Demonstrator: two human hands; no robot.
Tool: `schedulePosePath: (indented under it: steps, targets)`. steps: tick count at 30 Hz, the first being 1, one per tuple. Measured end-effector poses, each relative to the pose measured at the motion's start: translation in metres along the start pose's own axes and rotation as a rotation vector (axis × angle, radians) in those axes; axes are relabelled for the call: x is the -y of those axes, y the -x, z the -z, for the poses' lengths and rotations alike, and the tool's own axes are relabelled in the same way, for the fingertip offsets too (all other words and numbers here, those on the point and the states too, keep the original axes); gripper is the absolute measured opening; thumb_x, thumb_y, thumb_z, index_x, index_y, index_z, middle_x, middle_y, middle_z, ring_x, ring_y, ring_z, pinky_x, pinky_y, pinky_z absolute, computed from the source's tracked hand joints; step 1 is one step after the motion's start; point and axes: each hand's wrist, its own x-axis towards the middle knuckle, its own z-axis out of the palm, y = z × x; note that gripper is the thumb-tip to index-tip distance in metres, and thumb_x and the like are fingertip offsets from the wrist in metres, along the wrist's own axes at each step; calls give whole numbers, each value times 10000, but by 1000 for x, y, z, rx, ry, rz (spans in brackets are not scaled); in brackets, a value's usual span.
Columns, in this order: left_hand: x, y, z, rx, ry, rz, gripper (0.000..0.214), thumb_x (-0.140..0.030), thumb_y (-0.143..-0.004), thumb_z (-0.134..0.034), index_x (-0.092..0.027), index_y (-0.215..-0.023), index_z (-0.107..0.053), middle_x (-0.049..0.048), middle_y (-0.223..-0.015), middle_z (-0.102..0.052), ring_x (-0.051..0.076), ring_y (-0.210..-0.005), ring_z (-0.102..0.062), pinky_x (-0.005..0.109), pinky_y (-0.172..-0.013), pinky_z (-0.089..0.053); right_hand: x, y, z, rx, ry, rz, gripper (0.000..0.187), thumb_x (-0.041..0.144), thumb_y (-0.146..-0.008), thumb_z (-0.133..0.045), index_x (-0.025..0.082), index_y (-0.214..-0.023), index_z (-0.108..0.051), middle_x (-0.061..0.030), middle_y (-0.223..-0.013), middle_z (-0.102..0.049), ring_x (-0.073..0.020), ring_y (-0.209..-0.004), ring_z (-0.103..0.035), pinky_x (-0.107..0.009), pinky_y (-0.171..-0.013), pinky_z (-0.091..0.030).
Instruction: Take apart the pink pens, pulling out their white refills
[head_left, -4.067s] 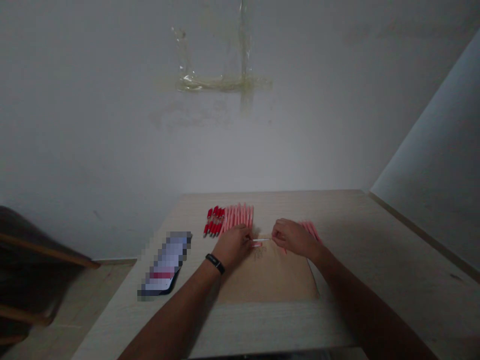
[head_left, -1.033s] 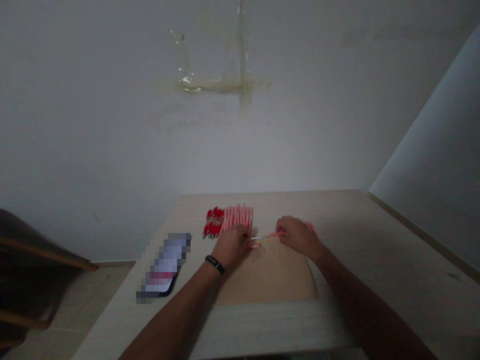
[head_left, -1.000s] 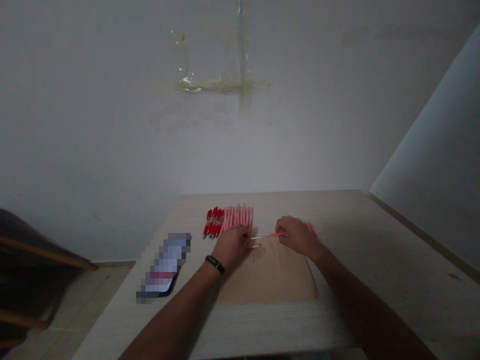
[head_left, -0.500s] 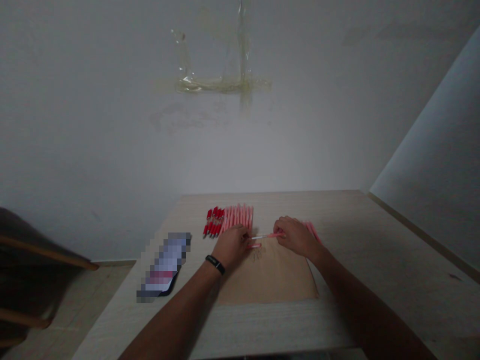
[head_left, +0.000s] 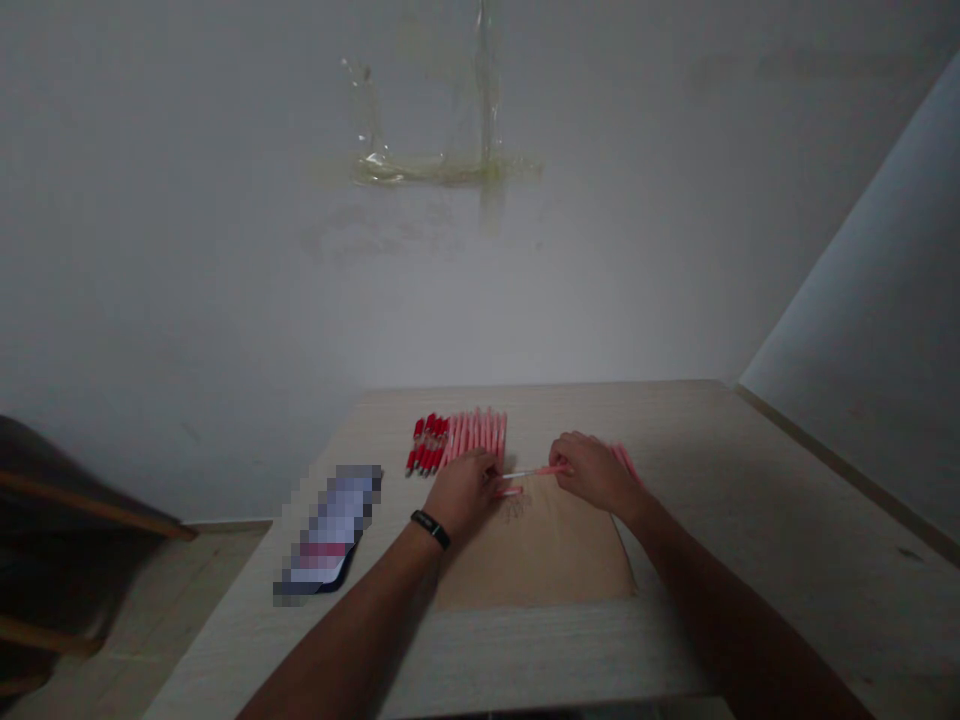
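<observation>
My left hand [head_left: 466,488] rests closed on the table and pinches a small pink pen piece [head_left: 511,491] at its fingertips. My right hand [head_left: 592,470] is closed on a pink pen barrel [head_left: 553,468] whose thin white refill [head_left: 519,474] points left toward the left hand. Both hands are at the far edge of a brown paper sheet [head_left: 538,555]. A row of pink pen barrels [head_left: 478,436] lies just behind the left hand, with red pen parts [head_left: 427,443] to its left. More pink barrels [head_left: 624,458] lie behind the right hand.
A phone [head_left: 328,530] lies on the left part of the light wooden table [head_left: 750,520]. A grey wall with tape remains stands behind the table. A dark wooden chair [head_left: 52,560] is at the far left, beside the table.
Four seconds ago the hands were closer, with only the white refill between them. Now the right hand holds a pink barrel on the refill. Over the last second almost nothing moved.
</observation>
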Motion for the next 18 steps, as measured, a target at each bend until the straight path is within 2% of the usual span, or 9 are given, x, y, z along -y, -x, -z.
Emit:
schedulePosePath:
  steps: [8, 18]
  targets:
    - [-2, 0, 3, 19, 7, 8, 58, -227, -837, -643, -179, -860, -664, 63, -964, -670, 180, -879, -601, 259, -752, -405, 4, 1, 3, 9, 5, -16, 171, 65, -750, -627, 183, -872, -608, -26, -902, -615, -171, -876, -527, -271, -757, -318]
    - [-1, -1, 2, 5, 8, -15, 86, -265, -836, -650, -179, -834, -652, 57, -935, -665, 176, -848, -597, 253, -707, -394, 7, 0, 4, 12, -14, 11, 174, 64, -756, -614, 183, -882, -615, -32, -905, -619, -177, -885, -537, -270, -763, -332]
